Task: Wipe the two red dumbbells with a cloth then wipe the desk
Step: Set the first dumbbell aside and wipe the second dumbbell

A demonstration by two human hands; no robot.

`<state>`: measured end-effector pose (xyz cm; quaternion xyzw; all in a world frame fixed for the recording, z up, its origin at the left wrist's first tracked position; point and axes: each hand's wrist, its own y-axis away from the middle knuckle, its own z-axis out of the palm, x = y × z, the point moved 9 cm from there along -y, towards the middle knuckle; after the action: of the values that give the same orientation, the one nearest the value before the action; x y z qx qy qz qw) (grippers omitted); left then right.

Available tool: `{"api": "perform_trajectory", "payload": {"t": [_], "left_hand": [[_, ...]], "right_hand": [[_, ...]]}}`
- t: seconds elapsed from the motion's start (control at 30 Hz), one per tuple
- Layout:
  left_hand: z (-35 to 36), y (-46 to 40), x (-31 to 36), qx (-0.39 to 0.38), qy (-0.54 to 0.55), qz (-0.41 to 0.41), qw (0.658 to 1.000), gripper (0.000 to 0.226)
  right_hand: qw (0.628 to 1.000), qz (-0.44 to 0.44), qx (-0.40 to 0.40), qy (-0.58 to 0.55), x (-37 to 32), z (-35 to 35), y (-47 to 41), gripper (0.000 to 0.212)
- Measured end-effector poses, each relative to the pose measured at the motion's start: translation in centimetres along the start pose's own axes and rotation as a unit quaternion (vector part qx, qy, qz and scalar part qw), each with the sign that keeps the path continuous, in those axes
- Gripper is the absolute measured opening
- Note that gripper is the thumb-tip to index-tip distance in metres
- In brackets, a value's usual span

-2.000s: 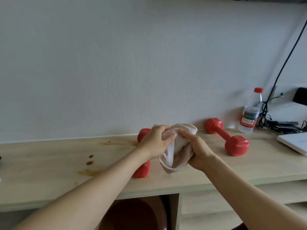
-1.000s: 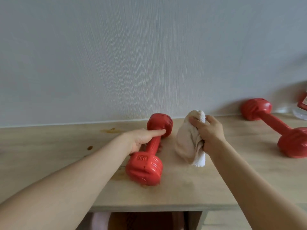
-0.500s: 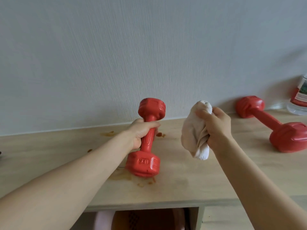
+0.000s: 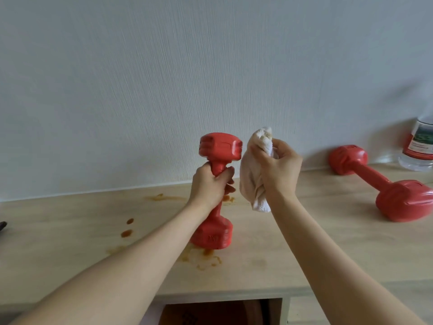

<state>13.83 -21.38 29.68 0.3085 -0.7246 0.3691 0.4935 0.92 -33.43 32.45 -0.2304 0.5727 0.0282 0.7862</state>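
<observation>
My left hand (image 4: pixel 210 184) grips the handle of a red dumbbell (image 4: pixel 220 148), held upright above the wooden desk (image 4: pixel 293 249); its lower head hangs just over the desk top. My right hand (image 4: pixel 278 170) holds a bunched white cloth (image 4: pixel 253 177) right beside the dumbbell's upper head, almost touching it. The second red dumbbell (image 4: pixel 384 184) lies on the desk at the right, near the wall. Brown stains (image 4: pixel 127 231) mark the desk to the left and under the held dumbbell.
A clear water bottle (image 4: pixel 419 146) with a red label stands at the far right against the wall. A dark object (image 4: pixel 2 225) pokes in at the left edge. Below the desk front an open compartment shows something brown (image 4: pixel 210 313).
My left hand has raised the dumbbell from lying on the desk to upright and higher. My right hand has brought the cloth up close to its top head.
</observation>
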Motion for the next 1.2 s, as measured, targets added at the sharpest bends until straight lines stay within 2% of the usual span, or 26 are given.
{"api": "perform_trajectory", "payload": {"t": [0.17,0.27,0.4,0.47,0.53,0.67,0.77,0.83,0.87,0.93,1.0,1.03,1.1,1.2], "left_hand": [[0.5,0.0,0.8,0.033,-0.095,0.047,0.994,0.021],[0.0,0.2,1.3,0.056,-0.106,0.057,0.991,0.027],[-1.4,0.5,1.0,0.102,-0.120,0.057,0.986,0.029],[-1.6,0.6,1.2,0.110,-0.146,0.076,0.980,0.028],[-1.4,0.6,1.1,0.104,-0.135,0.073,0.983,0.029],[-1.1,0.0,0.2,0.093,-0.102,0.050,0.989,0.025],[-0.9,-0.3,-0.1,0.083,-0.109,0.047,0.989,0.019],[-0.7,-0.3,0.2,0.074,-0.119,0.052,0.989,0.020],[-0.6,-0.3,0.3,0.072,-0.124,0.052,0.988,0.021],[-0.7,-0.3,0.4,0.070,-0.132,0.047,0.988,0.020],[-0.7,-0.1,0.5,0.070,-0.139,0.052,0.986,0.022],[-0.6,0.0,0.5,0.071,-0.137,0.053,0.987,0.021],[-0.5,-0.1,0.3,0.070,-0.126,0.051,0.988,0.019],[0.1,-0.4,0.1,0.054,-0.135,0.050,0.988,0.017]], "right_hand": [[0.997,-0.072,0.023,-0.005,-0.9,1.2,0.5,0.006],[0.986,-0.145,-0.032,0.076,-1.2,3.2,1.7,0.027],[0.932,-0.278,-0.105,0.206,-2.5,5.6,3.8,0.038],[0.904,-0.314,-0.122,0.264,-2.6,6.4,4.4,0.042],[0.899,-0.314,-0.125,0.277,-2.4,6.4,4.3,0.042],[0.942,-0.239,-0.147,0.186,-1.3,6.2,2.7,0.039],[0.963,-0.176,-0.160,0.124,-0.6,6.4,1.5,0.038],[0.969,-0.150,-0.156,0.122,-0.4,6.3,1.2,0.035],[0.963,-0.167,-0.142,0.157,-0.8,6.1,1.5,0.033],[0.928,-0.263,-0.099,0.245,-2.9,6.1,2.9,0.029],[0.897,-0.337,-0.080,0.274,-4.1,6.5,4.1,0.028],[0.894,-0.342,-0.089,0.274,-3.9,6.6,4.0,0.029],[0.916,-0.287,-0.118,0.254,-2.8,6.6,2.7,0.031],[0.961,-0.174,-0.138,0.167,-1.4,5.7,0.6,0.029]]}}
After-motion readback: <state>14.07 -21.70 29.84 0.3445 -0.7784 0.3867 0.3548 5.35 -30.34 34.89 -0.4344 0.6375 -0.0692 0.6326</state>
